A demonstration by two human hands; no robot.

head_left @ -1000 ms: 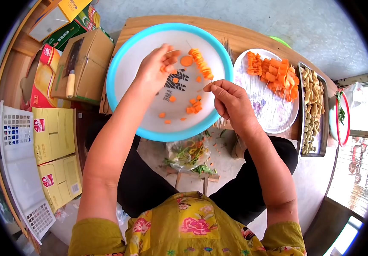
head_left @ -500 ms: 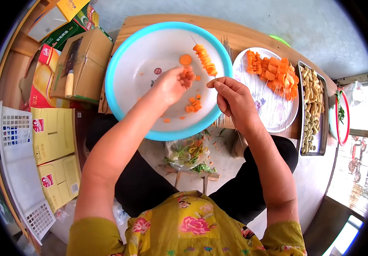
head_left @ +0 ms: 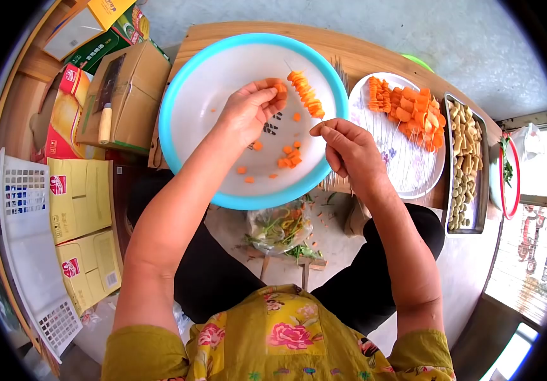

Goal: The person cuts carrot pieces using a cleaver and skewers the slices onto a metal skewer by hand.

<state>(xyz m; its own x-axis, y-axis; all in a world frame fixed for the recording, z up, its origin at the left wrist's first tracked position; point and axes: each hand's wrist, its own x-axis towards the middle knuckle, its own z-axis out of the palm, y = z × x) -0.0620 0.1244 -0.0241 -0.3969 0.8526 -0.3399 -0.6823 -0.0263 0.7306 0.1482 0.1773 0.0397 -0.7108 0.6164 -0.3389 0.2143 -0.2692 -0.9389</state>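
My right hand [head_left: 346, 149] pinches the lower end of a thin skewer [head_left: 306, 95] threaded with several orange carrot slices, held over the blue-rimmed white basin [head_left: 184, 101]. My left hand [head_left: 248, 111] hovers over the basin just left of the skewer's tip, fingers closed on a carrot slice [head_left: 280, 87]. Loose carrot pieces [head_left: 289, 157] lie on the basin floor below both hands.
A white patterned plate [head_left: 406, 171] with finished carrot skewers [head_left: 406, 108] sits to the right, then a metal tray [head_left: 466, 165] of pale pieces. Cardboard boxes [head_left: 124, 95], a knife handle [head_left: 105, 124] and a white crate [head_left: 26, 247] stand left. A scrap bag [head_left: 280, 228] lies below the wooden table [head_left: 362, 57].
My left hand dipped to the loose pieces in the basin, then rose back toward the skewer's tip with a slice. The round slice lying near the skewer is gone from the basin floor.
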